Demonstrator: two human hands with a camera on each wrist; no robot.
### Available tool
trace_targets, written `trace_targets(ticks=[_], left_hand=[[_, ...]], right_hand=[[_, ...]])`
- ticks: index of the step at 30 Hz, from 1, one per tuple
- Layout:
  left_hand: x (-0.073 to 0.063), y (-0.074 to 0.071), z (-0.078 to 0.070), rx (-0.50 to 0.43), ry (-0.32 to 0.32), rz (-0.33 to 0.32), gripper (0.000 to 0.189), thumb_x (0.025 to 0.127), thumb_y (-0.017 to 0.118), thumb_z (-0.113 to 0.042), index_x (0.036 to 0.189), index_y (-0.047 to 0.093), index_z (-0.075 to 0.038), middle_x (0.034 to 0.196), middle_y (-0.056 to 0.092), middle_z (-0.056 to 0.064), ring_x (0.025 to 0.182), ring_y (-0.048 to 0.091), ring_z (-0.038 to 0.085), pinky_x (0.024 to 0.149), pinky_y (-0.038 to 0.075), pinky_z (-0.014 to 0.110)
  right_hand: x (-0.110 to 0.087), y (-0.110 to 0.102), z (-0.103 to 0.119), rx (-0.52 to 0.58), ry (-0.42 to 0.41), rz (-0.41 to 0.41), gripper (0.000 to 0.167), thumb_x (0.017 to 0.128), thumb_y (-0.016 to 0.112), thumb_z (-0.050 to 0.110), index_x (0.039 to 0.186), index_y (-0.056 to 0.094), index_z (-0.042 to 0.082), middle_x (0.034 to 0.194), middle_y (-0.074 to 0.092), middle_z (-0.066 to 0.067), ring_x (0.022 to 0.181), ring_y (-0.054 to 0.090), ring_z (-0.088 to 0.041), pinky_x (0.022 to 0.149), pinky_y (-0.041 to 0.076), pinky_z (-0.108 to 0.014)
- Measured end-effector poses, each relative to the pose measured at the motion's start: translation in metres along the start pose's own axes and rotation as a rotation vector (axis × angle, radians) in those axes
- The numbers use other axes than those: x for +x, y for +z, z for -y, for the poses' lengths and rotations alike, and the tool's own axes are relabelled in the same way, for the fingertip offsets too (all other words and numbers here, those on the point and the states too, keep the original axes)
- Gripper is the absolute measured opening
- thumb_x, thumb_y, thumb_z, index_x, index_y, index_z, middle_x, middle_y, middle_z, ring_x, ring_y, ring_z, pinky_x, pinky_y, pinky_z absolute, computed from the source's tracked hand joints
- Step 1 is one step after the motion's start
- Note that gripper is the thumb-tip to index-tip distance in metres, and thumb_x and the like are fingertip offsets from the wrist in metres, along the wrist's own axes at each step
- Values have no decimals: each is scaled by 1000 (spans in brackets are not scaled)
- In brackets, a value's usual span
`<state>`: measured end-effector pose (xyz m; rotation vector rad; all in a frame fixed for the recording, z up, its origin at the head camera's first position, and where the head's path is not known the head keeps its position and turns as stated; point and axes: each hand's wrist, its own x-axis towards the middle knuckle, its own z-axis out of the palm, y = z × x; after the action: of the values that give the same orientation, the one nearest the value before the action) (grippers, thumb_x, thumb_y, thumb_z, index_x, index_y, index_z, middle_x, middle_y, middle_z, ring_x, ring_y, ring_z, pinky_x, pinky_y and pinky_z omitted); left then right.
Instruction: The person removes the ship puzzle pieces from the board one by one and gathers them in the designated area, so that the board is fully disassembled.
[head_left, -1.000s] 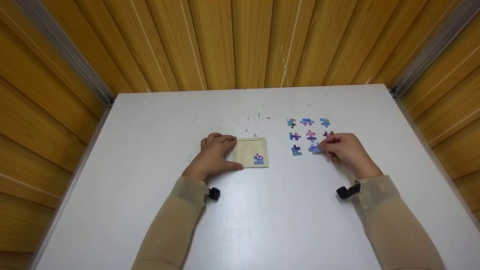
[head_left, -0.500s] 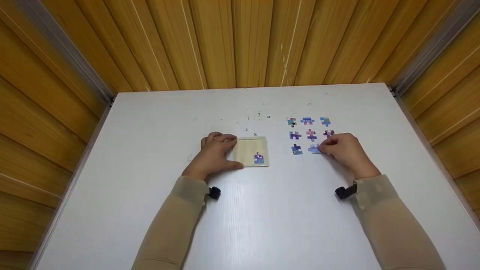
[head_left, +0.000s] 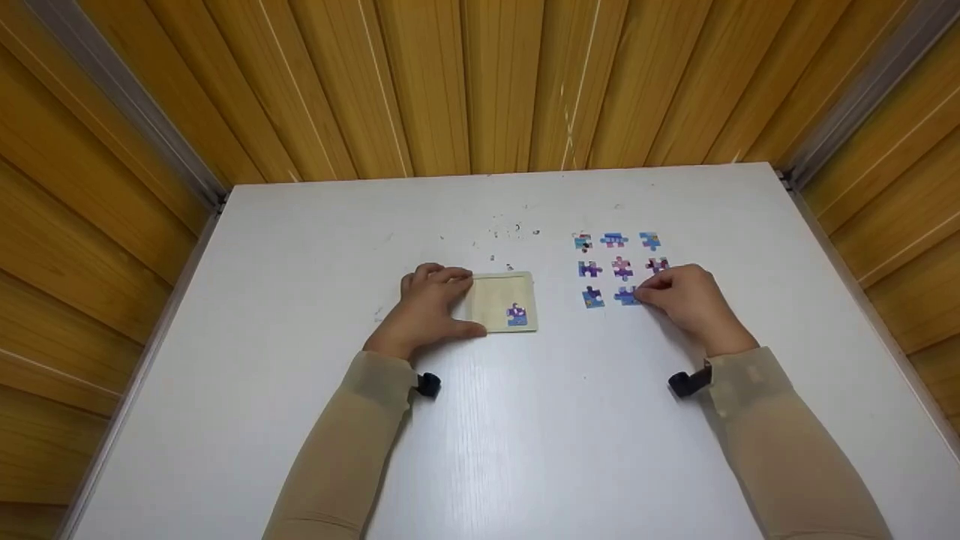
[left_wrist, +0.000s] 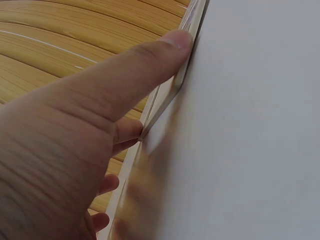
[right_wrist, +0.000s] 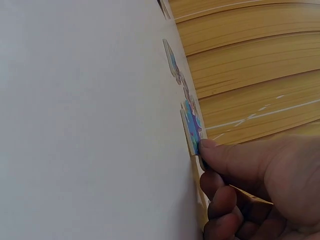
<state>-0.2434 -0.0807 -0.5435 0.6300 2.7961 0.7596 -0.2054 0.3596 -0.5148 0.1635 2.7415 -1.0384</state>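
Note:
A shallow square wooden puzzle tray (head_left: 495, 296) lies left of the table's middle, with one purple-and-blue puzzle piece (head_left: 517, 315) in its lower right corner. My left hand (head_left: 431, 311) holds the tray by its left part, thumb (left_wrist: 165, 50) on the near edge and index finger at the far edge. Between thumb and fingers, my right hand (head_left: 690, 304) pinches the right end of a blue-purple puzzle piece (head_left: 625, 295), in the bottom row of loose pieces. In the right wrist view that piece (right_wrist: 192, 127) is low at the table surface; the fingertips behind it are partly hidden.
Several other puzzle pieces lie apart in rows, among them a pink piece (head_left: 622, 268) and a dark purple-blue piece (head_left: 593, 298). Small dark marks (head_left: 517, 226) dot the white table (head_left: 525, 435) beyond the tray. Wood-panelled walls (head_left: 495, 90) enclose the table.
The blue-purple piece in my right hand has come down from a tilted pose to lie flatter, shifting slightly left. My left hand and the tray stay in place.

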Motion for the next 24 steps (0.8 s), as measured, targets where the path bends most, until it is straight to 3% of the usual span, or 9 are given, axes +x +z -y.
trace_targets(ticks=[8, 14, 18, 24], left_hand=[[0, -2, -2, 14, -12, 6, 99, 83, 97, -62, 165, 60, -19, 172, 56, -5, 166, 30, 35, 137, 20, 58], [0, -1, -3, 8, -17, 0, 99, 83, 98, -62, 165, 61, -21, 172, 56, -6, 166, 31, 33, 138, 20, 58], [-1, -1, -3, -4, -26, -3, 99, 82, 99, -61, 165, 61, -21, 171, 56, -8, 166, 31, 32, 139, 19, 57], [-1, 0, -3, -1, -27, 1, 100, 82, 99, -61, 165, 61, -20, 172, 56, -8, 167, 32, 32, 139, 19, 57]], right_hand=[[-2, 0, 2, 5, 20, -12, 29, 110, 75, 28, 126, 85, 6, 133, 78, -22, 117, 63, -34, 96, 52, -38], [-4, 3, 10, 26, -19, -53, 24, 109, 75, 25, 119, 86, 5, 121, 77, -18, 102, 62, -28, 79, 54, -27], [-5, 6, 21, 40, -46, -77, 24, 110, 76, 27, 120, 85, 7, 112, 76, -16, 93, 63, -27, 71, 55, -26], [-5, 12, 41, 52, -55, -79, 28, 109, 77, 31, 127, 81, 10, 128, 77, -13, 101, 63, -27, 76, 56, -27]])
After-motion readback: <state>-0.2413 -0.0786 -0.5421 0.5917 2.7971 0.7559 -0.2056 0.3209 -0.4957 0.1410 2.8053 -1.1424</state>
